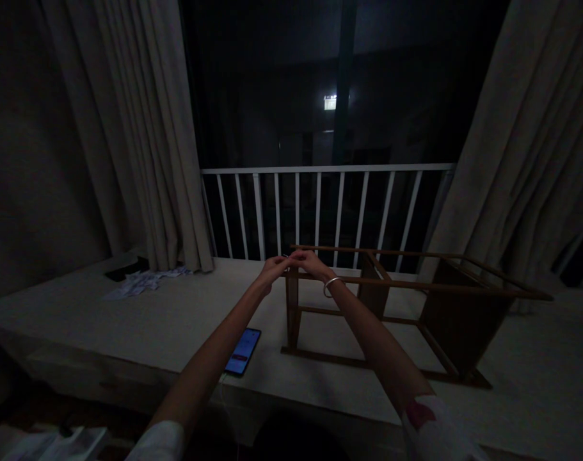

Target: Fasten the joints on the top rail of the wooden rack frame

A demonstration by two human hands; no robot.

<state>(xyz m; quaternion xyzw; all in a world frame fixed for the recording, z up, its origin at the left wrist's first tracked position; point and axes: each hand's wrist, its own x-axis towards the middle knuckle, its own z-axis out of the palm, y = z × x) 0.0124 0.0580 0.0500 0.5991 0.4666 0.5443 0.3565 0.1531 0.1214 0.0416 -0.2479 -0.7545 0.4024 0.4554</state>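
Left hand (pixel 273 267): fingers bunched at the frame's top corner; too dark to tell any grip.
Right hand (pixel 310 261): fingertips met the left's there; hold unclear.
Wooden frame (pixel 416 286): lay sideways on the ledge (pixel 151 326), stretching toward 3 o'clock from both hands.
Phone (pixel 243 351): lit, at 7 o'clock below them.
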